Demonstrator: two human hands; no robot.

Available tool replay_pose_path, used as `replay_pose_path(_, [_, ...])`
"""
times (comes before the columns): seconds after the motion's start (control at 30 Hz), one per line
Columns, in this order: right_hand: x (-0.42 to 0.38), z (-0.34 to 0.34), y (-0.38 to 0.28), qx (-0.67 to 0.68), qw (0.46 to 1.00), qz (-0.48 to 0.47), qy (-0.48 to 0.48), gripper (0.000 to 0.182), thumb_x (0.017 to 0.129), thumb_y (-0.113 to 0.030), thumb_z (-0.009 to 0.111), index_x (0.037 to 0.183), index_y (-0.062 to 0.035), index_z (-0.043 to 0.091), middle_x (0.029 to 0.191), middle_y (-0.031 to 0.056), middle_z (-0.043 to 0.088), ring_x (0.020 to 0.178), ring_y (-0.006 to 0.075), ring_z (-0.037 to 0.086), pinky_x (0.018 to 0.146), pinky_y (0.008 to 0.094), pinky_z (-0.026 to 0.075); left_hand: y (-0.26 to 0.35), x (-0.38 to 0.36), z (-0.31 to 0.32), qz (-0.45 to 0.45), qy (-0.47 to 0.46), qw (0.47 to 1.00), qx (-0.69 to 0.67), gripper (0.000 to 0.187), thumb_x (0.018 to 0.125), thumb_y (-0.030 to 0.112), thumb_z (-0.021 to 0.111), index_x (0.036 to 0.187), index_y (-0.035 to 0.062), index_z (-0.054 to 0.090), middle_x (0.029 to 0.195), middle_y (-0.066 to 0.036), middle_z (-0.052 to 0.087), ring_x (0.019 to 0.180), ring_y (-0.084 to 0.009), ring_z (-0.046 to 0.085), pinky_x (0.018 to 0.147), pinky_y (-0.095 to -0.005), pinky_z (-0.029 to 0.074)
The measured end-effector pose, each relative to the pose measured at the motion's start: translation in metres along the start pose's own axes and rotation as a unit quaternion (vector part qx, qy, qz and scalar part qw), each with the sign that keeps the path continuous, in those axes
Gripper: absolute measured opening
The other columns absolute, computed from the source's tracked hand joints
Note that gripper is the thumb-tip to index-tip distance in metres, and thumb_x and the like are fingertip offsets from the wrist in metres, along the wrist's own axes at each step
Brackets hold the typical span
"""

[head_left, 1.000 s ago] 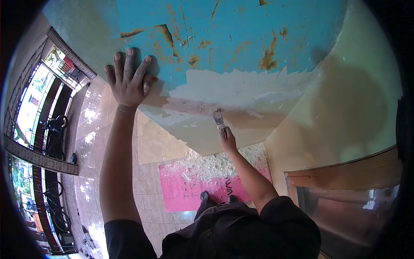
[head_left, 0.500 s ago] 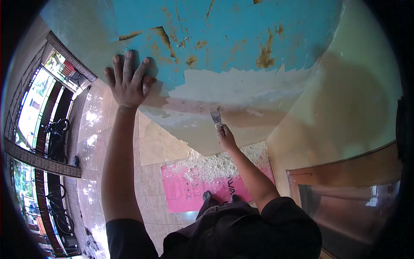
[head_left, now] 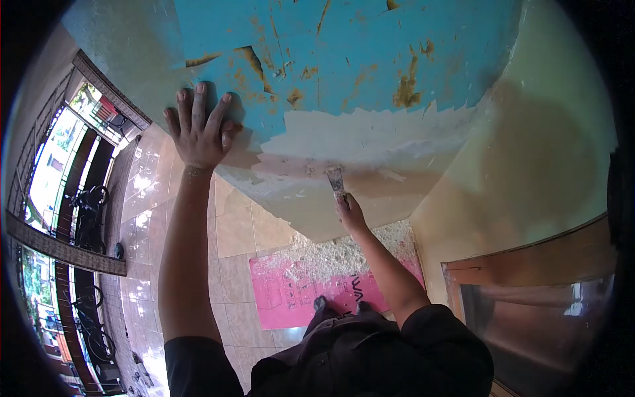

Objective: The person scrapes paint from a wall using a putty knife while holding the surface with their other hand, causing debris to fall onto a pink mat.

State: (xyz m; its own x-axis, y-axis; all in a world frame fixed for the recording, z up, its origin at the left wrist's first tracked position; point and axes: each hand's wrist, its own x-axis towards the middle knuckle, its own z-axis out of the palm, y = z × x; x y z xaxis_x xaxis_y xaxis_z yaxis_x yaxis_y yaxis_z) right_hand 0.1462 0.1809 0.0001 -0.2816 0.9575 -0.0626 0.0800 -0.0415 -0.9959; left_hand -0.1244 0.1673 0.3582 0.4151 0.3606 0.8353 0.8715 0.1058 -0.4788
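Note:
My left hand lies with spread fingers against the wall, at the left edge of the blue paint, and holds nothing. In my right hand is a scraper, my fingers wrapped round its handle. Its metal blade points up and touches the pale scraped band under the blue paint. Brown patches and a lifted flake mark the blue area. Below the wall, whitish scrapings cover part of a pink sheet on the floor.
A wooden-framed door or window is at the lower right. My feet stand at the pink sheet. Tiled floor runs to the left, where bicycles stand beyond a patterned ledge.
The view has shifted slightly. My left hand stays flat on the wall, and my right hand still grips the scraper, with its blade at nearly the same place on the scraped band.

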Motion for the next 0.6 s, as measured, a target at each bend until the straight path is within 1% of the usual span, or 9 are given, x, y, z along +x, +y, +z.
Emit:
replay_pose_path(0.07, [-0.012,0.002,-0.016,0.024,1.000,0.004,-0.005,0.033,0.096,-0.046,0.048,0.101,-0.0130,0.050,0.076,-0.0038,0.052,0.066,0.0076,0.052,0.053,0.0268,0.048,0.002,-0.003,-0.001,0.000,0.001,1.000,-0.007,0.047,0.095,0.053,0.034,0.133,0.0339,0.052,0.147,-0.007,0.041,0.138,-0.0339,0.033,0.114,-0.0560,0.006])
replay_pose_path(0.13, [-0.018,0.002,-0.015,0.111,0.991,0.070,-0.036,0.033,0.096,-0.046,0.048,0.102,-0.0134,0.050,0.076,-0.0038,0.052,0.066,0.0070,0.052,0.053,0.0263,0.048,0.001,-0.001,0.000,0.003,0.008,1.000,0.003,0.046,0.095,0.052,0.034,0.133,0.0341,0.052,0.147,-0.007,0.041,0.138,-0.0339,0.033,0.113,-0.0562,0.007])
replay_pose_path(0.23, [-0.018,0.001,-0.016,0.113,0.989,0.095,-0.021,0.034,0.096,-0.047,0.048,0.103,-0.0133,0.051,0.075,-0.0039,0.053,0.064,0.0069,0.052,0.052,0.0252,0.048,0.001,0.000,-0.001,0.000,-0.002,1.000,0.003,0.045,0.096,0.051,0.034,0.133,0.0344,0.052,0.147,-0.007,0.041,0.137,-0.0339,0.034,0.113,-0.0560,0.007])
replay_pose_path(0.27, [-0.013,0.001,-0.017,0.113,0.989,0.094,-0.022,0.034,0.096,-0.047,0.048,0.103,-0.0133,0.051,0.075,-0.0039,0.053,0.064,0.0069,0.052,0.052,0.0252,0.048,-0.001,0.000,0.001,0.000,-0.002,1.000,0.004,0.045,0.096,0.051,0.034,0.133,0.0344,0.052,0.147,-0.007,0.041,0.137,-0.0339,0.034,0.113,-0.0560,0.007])
replay_pose_path(0.33, [-0.019,-0.002,-0.043,0.102,0.992,0.071,-0.002,0.036,0.096,-0.048,0.047,0.104,-0.0127,0.052,0.074,-0.0043,0.052,0.063,0.0067,0.052,0.051,0.0252,0.048,0.001,-0.002,-0.001,0.002,0.002,1.000,0.006,0.045,0.096,0.051,0.033,0.133,0.0346,0.052,0.147,-0.007,0.041,0.137,-0.0341,0.034,0.113,-0.0560,0.006])
replay_pose_path(0.47, [-0.016,-0.010,-0.015,0.112,0.991,0.071,-0.011,0.038,0.096,-0.049,0.047,0.105,-0.0127,0.054,0.073,-0.0042,0.052,0.063,0.0067,0.053,0.051,0.0263,0.049,0.000,-0.002,-0.001,0.017,0.000,1.000,0.007,0.046,0.094,0.049,0.039,0.133,0.0299,0.053,0.148,-0.011,0.038,0.139,-0.0379,0.028,0.114,-0.0561,0.005])
replay_pose_path(0.53, [-0.006,-0.014,-0.007,0.005,1.000,0.006,0.020,0.039,0.096,-0.049,0.047,0.106,-0.0124,0.055,0.073,-0.0035,0.053,0.064,0.0067,0.054,0.051,0.0269,0.050,0.000,0.000,-0.001,0.014,-0.001,1.000,-0.001,0.046,0.094,0.049,0.038,0.133,0.0293,0.053,0.148,-0.011,0.039,0.139,-0.0385,0.028,0.113,-0.0567,0.005])
replay_pose_path(0.57, [-0.004,-0.015,0.000,0.005,1.000,0.007,0.020,0.039,0.096,-0.049,0.047,0.106,-0.0124,0.055,0.073,-0.0035,0.053,0.064,0.0067,0.054,0.051,0.0269,0.050,-0.001,0.000,-0.001,0.015,-0.001,1.000,-0.001,0.046,0.094,0.049,0.038,0.133,0.0293,0.053,0.148,-0.011,0.039,0.139,-0.0385,0.028,0.113,-0.0567,0.005])
replay_pose_path(0.6, [-0.012,-0.017,-0.024,0.055,0.998,0.030,-0.003,0.041,0.095,-0.051,0.047,0.107,-0.0127,0.054,0.073,-0.0035,0.054,0.065,0.0069,0.055,0.051,0.0273,0.050,-0.001,0.000,-0.001,0.016,-0.004,1.000,0.001,0.046,0.094,0.049,0.038,0.133,0.0288,0.053,0.148,-0.011,0.039,0.139,-0.0386,0.028,0.113,-0.0571,0.005])
